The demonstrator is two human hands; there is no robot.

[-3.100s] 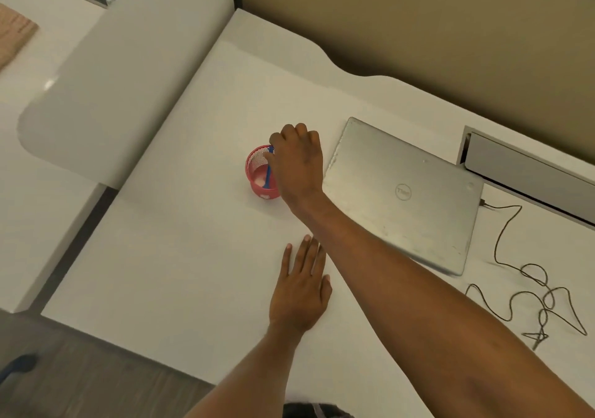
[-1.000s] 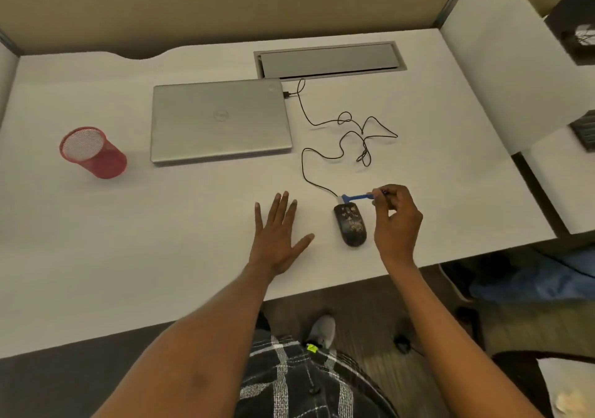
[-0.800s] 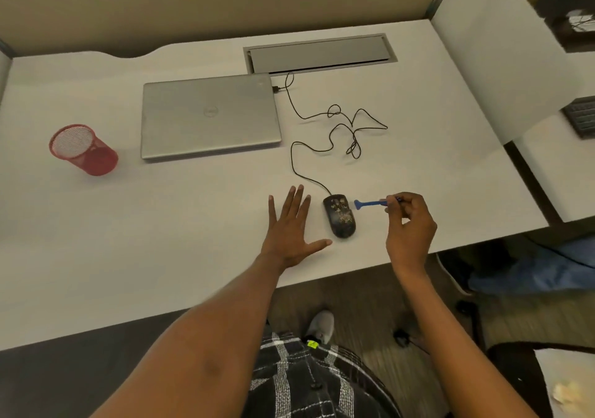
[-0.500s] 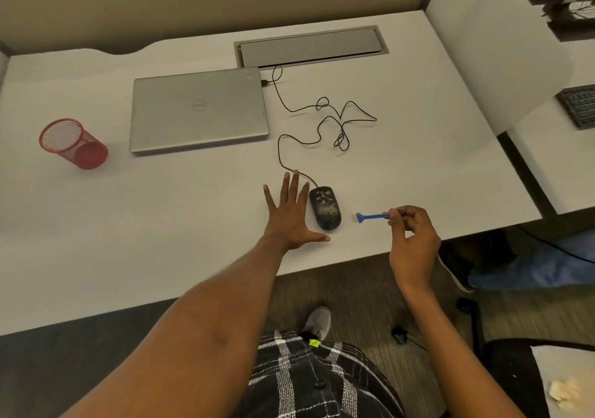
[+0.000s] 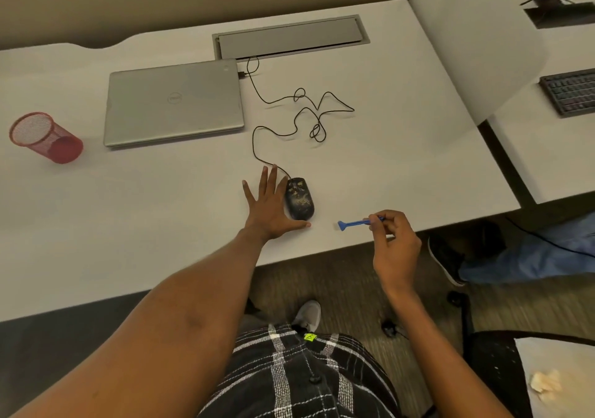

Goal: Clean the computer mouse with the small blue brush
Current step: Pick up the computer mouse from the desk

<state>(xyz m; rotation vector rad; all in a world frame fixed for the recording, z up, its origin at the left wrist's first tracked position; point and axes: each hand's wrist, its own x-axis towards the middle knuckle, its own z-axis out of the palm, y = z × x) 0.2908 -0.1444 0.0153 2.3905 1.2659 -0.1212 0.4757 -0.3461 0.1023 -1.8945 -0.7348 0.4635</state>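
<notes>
While the left hand (image 5: 270,211) lies flat with fingers spread, the mouse (image 5: 300,198) sits between its thumb and forefinger; the right hand (image 5: 394,243) pinches the blue brush (image 5: 357,223), bristles toward the mouse, apart.

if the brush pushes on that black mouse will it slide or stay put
Probably stays put: the left hand lies flat against the mouse, its thumb curled round the near end. Unbraced, it would likely slide, being small on a smooth desk. Its slack cable would hardly restrain it.
</notes>
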